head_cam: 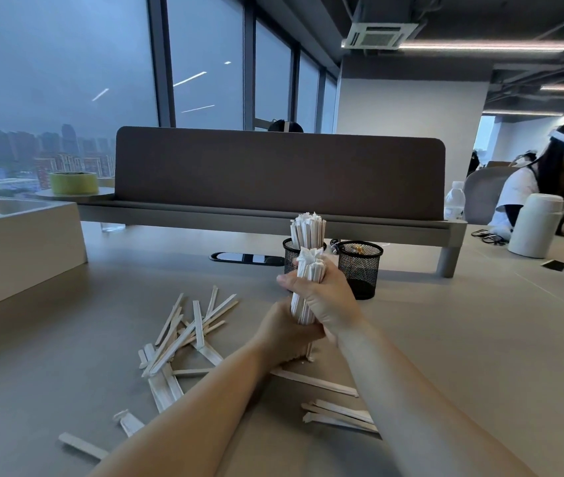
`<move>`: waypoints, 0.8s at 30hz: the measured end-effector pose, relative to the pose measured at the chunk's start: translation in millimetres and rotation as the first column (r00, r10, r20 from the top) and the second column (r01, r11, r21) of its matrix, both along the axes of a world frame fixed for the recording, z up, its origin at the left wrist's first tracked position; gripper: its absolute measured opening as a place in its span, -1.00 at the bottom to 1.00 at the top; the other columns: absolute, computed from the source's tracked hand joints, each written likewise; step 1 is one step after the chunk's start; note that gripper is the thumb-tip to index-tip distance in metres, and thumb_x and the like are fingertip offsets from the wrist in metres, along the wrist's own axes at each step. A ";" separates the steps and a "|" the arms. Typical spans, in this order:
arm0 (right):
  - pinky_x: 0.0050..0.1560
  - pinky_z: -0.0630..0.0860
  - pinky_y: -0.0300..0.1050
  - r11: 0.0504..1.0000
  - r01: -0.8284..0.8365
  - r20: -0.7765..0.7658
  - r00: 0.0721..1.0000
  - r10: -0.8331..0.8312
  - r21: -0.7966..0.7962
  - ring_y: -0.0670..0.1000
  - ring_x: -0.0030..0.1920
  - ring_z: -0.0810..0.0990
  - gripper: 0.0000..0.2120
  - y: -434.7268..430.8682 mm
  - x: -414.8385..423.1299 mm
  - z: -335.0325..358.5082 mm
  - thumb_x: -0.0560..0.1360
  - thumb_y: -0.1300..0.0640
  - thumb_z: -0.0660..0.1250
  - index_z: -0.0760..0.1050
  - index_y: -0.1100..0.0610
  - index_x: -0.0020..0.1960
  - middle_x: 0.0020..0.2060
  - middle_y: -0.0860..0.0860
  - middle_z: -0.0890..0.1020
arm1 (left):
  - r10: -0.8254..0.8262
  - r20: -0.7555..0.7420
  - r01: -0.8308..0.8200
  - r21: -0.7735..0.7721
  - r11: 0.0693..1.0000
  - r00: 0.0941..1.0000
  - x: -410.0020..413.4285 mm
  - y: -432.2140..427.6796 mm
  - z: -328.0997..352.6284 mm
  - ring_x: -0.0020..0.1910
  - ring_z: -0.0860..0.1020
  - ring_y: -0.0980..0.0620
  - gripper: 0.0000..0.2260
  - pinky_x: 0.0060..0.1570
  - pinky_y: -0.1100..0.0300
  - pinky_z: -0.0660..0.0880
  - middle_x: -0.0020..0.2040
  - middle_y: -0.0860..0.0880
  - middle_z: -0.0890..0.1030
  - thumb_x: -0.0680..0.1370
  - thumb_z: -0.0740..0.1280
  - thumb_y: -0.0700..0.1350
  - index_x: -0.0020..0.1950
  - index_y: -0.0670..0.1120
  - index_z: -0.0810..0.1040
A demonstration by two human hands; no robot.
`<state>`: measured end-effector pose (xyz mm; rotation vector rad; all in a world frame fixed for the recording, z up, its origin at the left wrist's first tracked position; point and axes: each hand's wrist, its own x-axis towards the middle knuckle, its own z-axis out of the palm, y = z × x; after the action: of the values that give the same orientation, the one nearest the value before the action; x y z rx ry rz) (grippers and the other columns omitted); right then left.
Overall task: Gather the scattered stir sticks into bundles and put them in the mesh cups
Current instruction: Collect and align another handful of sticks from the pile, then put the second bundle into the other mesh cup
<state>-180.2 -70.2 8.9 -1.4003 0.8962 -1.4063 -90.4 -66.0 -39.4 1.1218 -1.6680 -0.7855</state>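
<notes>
- The grey table fills the lower half of the view and carries everything named here.
- A dark divider panel stands upright across the far edge of the table.
- A pale box sits at the left edge of the table, well apart from the sticks.
- Both bare forearms reach in from the bottom edge and converge near the middle, the left from the lower left and the right from the lower right.
- Loose stir sticks lie criss-crossed on the table to the left of the hands. A few more lie flat beneath and beside the right forearm, and single ones lie near the bottom left.
- The right hand is the upper of the two. Its fingers curl round the bundle's middle, the thumb points left across the front, and the back of the hand faces the camera.
- The left hand sits directly below it, touching it, and wraps round the bundle's lower part.
- The bundle of stir sticks stands roughly upright in both hands. Its lower end is at the table surface and its frayed paper tops show above the right hand.
- Two black mesh cups stand side by side just behind the hands. The left cup holds a tall upright bundle that rises well above its rim. What is inside the right cup cannot be made out.
- A white flask stands far right on the table, with a clear water bottle behind it near the divider's end.
</notes>
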 end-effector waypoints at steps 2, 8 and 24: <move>-0.05 0.52 -0.14 1.000 -0.014 -0.001 1.000 0.014 0.007 0.04 -0.11 0.59 -0.74 -2.3 -0.3 -6.2 0.34 0.28 0.52 0.53 0.15 -0.02 -0.16 0.12 0.59 | -0.035 0.010 0.035 0.046 0.998 0.999 0.9 2.3 2.3 -0.20 0.58 0.12 -0.80 -0.13 0.24 0.51 -0.22 -0.01 0.62 0.38 0.50 -0.30 -0.13 -0.08 0.54; -0.24 0.52 -0.07 0.999 0.020 0.010 1.000 -0.020 -0.036 0.01 -0.34 0.54 -0.86 -2.9 0.8 -10.1 0.45 0.22 0.44 0.47 0.15 -0.16 -0.36 0.05 0.55 | -0.013 0.078 0.006 0.085 0.996 0.997 -1.2 4.3 6.6 -0.19 0.56 0.02 -0.80 -0.01 0.04 0.56 -0.26 0.00 0.58 0.33 0.47 -0.20 -0.23 0.00 0.48; -0.30 0.35 -0.15 0.965 0.260 0.002 0.966 -0.260 0.024 0.00 -0.42 0.41 -0.71 -70.8 -64.2 38.8 0.48 0.30 0.33 0.38 0.13 -0.38 -0.48 0.05 0.44 | -0.035 0.379 0.034 0.010 0.999 0.925 -14.3 -72.5 83.9 0.37 0.39 -0.10 -0.47 0.26 0.10 0.40 0.44 -0.04 0.35 0.54 0.12 -0.38 0.49 -0.03 0.26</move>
<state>-244.4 -140.9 47.7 -1.2953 1.1215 -1.5871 -104.6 -138.6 44.5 1.3109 -2.0116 -0.6176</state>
